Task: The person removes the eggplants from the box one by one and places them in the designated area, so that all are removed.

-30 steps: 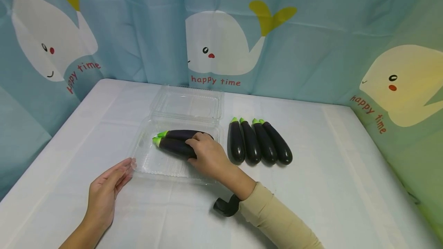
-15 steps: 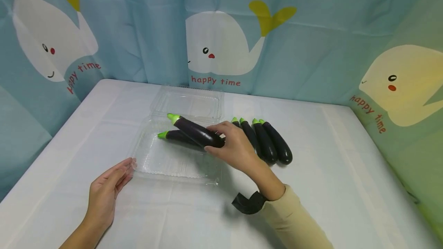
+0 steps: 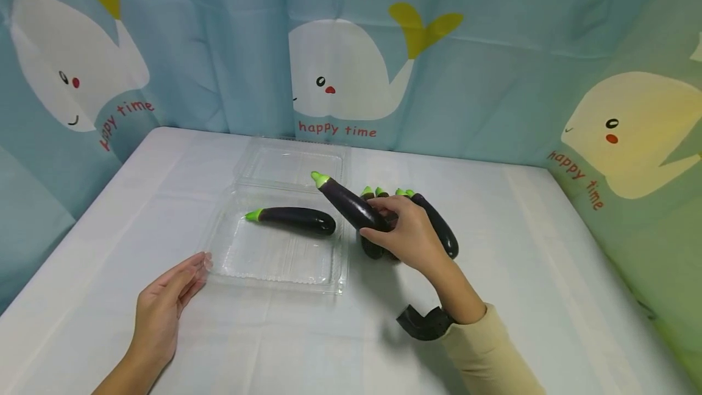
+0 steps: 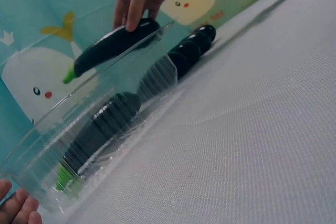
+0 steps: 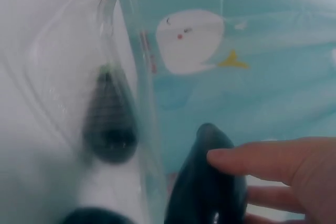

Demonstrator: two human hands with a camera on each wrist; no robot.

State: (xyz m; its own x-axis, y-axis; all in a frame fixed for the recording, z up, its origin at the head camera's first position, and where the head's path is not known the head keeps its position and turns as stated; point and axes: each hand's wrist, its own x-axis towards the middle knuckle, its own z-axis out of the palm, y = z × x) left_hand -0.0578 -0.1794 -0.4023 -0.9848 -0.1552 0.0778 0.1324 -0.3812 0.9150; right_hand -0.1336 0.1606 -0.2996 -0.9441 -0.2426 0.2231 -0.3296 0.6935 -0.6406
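Note:
My right hand (image 3: pixel 410 235) grips an eggplant (image 3: pixel 351 203) by its thick end, thumb on the near side. The green stem tilts up and to the left, above the right edge of a clear plastic clamshell box (image 3: pixel 269 261). Inside the box lies one eggplant (image 3: pixel 296 220), stem to the left. With thumb and fingers my left hand (image 3: pixel 160 313) pinches the box's front left corner. The left wrist view shows the held eggplant (image 4: pixel 107 46) higher than the box wall. In the right wrist view my thumb presses on the dark eggplant (image 5: pixel 205 182).
Right of the box several eggplants (image 3: pixel 439 224) lie side by side on the white tabletop (image 3: pixel 521 273), partly hidden by my right hand. The box's lid (image 3: pixel 293 166) lies folded back behind it. A blue whale-print curtain (image 3: pixel 230 47) hangs along the back. A black band (image 3: pixel 425 323) sits at my right wrist.
My right hand has lifted one of the two eggplants out of the box and carried it right toward the row. My left hand has kept its hold on the corner.

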